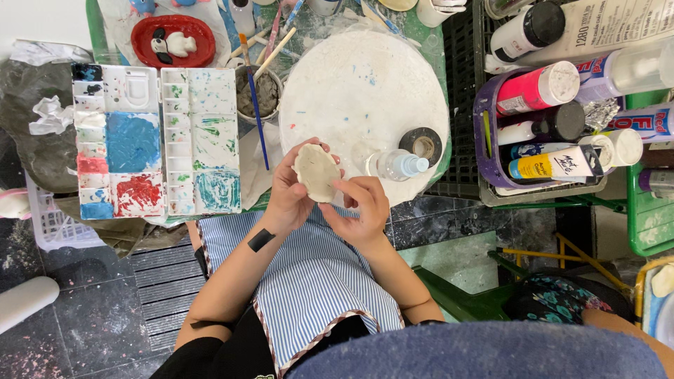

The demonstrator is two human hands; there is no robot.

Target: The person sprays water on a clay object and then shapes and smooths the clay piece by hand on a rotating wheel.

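- The left hand (289, 198) cupped the pale oval clay piece (316, 172) from its left edge, fingers curled behind it.
- The right hand (359, 207) pinched its lower right rim, thumb on the face.
- The piece's long axis ran away from the body, above the striped apron (309, 281).
- Beyond stood a round white board (365, 84) and a small clear bottle (397, 165).

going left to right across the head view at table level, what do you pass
paint palette → cup of grey water → left hand → clay piece → right hand → clear bottle → tape roll → purple basket
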